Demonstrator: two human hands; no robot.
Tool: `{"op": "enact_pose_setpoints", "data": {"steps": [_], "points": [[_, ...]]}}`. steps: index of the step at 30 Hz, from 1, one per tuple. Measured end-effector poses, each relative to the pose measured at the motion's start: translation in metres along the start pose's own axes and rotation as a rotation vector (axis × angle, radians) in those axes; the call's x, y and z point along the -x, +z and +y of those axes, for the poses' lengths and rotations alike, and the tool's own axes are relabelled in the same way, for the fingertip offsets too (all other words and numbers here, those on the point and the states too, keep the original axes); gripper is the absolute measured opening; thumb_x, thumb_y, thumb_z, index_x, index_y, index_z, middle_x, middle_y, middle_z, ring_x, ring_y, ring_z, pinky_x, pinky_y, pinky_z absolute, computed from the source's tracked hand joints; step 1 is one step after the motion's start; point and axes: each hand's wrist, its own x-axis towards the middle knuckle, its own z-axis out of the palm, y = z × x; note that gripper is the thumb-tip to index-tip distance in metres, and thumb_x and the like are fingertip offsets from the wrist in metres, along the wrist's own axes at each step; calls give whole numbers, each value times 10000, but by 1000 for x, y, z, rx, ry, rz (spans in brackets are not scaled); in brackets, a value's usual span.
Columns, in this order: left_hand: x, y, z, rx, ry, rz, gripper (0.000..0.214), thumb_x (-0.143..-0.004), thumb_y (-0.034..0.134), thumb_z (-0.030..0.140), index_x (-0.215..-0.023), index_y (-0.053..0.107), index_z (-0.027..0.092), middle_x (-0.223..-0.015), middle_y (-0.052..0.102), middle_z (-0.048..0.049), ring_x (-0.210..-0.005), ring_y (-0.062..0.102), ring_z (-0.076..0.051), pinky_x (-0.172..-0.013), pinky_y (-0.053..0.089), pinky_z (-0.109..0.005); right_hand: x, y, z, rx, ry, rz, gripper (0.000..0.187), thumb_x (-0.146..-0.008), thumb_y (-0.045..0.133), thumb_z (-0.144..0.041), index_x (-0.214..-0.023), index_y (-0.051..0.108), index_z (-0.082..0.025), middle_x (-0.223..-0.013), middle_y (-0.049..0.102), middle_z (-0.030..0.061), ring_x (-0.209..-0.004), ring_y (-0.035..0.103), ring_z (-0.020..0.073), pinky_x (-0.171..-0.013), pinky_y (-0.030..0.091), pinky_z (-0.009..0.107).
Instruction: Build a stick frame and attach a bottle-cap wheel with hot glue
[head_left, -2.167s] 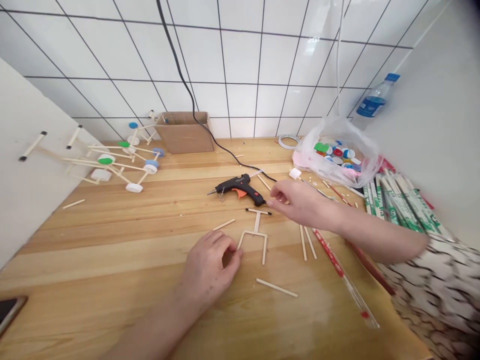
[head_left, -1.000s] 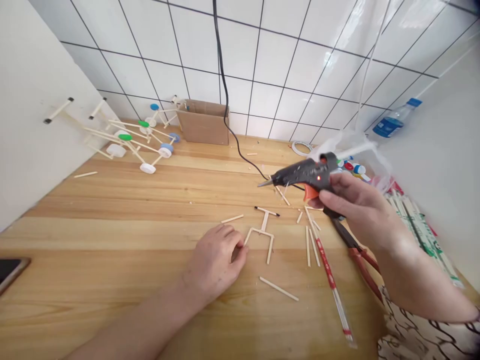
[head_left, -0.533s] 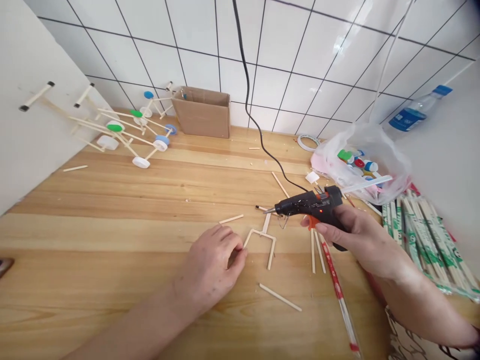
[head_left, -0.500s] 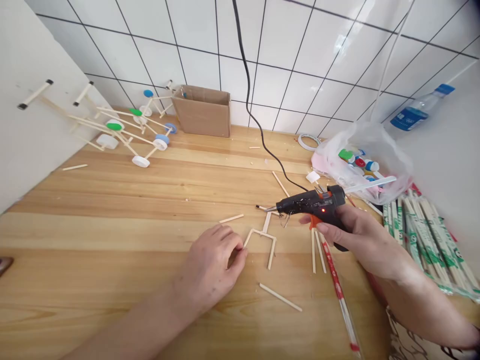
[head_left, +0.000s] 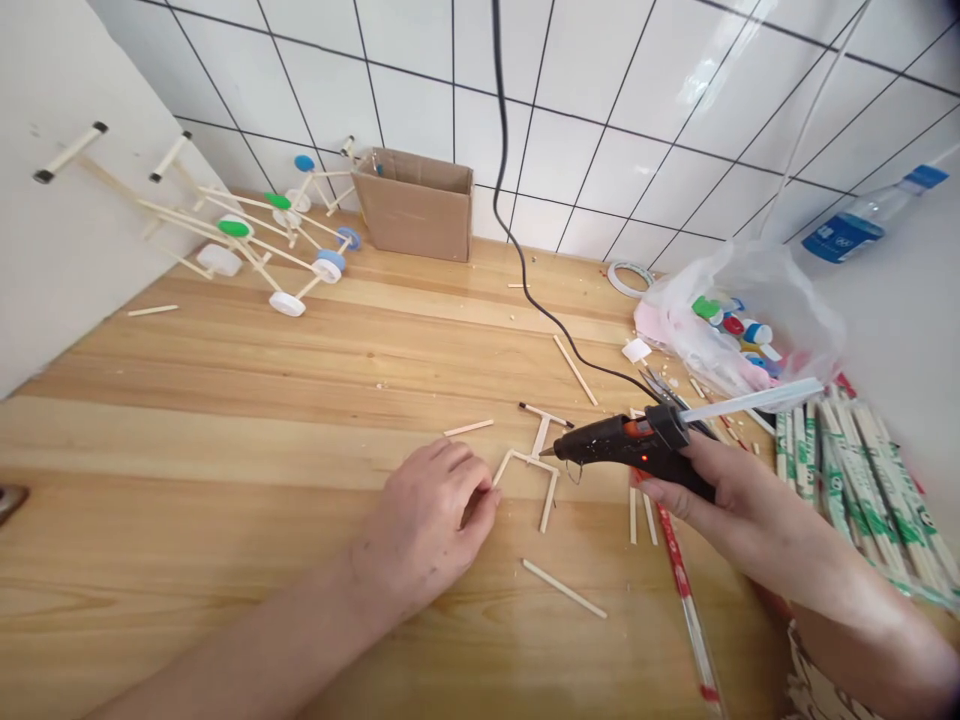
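Observation:
My right hand (head_left: 720,490) is closed round a black hot glue gun (head_left: 622,440) with a lit red light and a clear glue stick (head_left: 757,400) out of its back. Its nozzle points left, at the joint of a small stick frame (head_left: 536,461) lying on the table. The frame has two legs, a flat centre piece and a black-tipped crossbar (head_left: 546,414). My left hand (head_left: 442,500) rests on the table, thumb and fingers pinching the end of the frame's left leg (head_left: 503,469). A loose stick (head_left: 564,588) lies below the frame.
Stick-built models with bottle-cap wheels (head_left: 287,303) stand at back left, beside a cardboard box (head_left: 420,215). At right are a plastic bag of caps (head_left: 817,310), wrapped chopsticks (head_left: 862,470), a tape roll (head_left: 630,279) and a water bottle (head_left: 847,230). The gun's black cord (head_left: 517,250) crosses the table.
My right hand has lowered the glue gun, bringing its nozzle from the black-tipped crossbar down to the frame's lower joint. My left hand keeps its pinch. The view has shifted slightly.

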Motion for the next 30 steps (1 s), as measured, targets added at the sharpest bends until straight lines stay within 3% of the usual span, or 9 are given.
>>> {"op": "enact_pose_setpoints", "data": {"steps": [10, 18, 30], "points": [[0, 0, 0, -3, 4, 3, 140, -753, 523, 134, -630, 500, 198, -668, 568, -7, -681, 516, -165, -645, 409, -300, 3, 6, 1, 68, 18, -30, 198, -864, 455, -368, -902, 549, -198, -780, 626, 37, -718, 572, 205, -602, 468, 303], [1, 0, -1, -9, 8, -11, 138, -757, 527, 139, -632, 508, 193, -675, 569, -7, -692, 510, -165, -648, 403, -299, 0, 5, -3, 46, -21, -48, 202, -876, 449, -354, -972, 541, -202, -791, 617, 28, -726, 555, 195, -619, 454, 300], [-1, 0, -1, -1, -5, -14, 136, -752, 530, 129, -633, 508, 190, -675, 568, -7, -689, 508, -164, -644, 400, -298, 1, 5, -3, 95, 16, -39, 204, -859, 453, -372, -886, 537, -189, -702, 599, 19, -631, 526, 180, -559, 434, 294]]}}
